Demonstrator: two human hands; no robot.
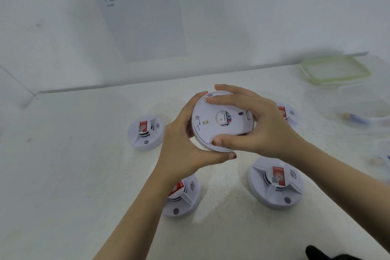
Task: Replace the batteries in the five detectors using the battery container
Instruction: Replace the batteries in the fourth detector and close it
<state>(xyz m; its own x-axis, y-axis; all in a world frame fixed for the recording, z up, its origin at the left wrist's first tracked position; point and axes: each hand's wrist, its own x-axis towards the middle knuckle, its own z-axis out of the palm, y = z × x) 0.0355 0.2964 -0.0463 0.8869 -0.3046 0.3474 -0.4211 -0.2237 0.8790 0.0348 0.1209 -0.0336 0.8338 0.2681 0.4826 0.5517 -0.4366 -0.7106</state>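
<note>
White detector, underside up: my left hand grips its rim at nine o'clock, my right hand at three.

This seems a plain work station: a white tabletop in a corner of white walls, a printed sheet of numbered instructions fixed on the wall, identical round white plastic detectors laid out, and, blurred, perhaps a clear plastic box.

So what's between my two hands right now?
One white detector, back facing the camera, gripped by the left hand and right hand; the head view shows it.
</note>
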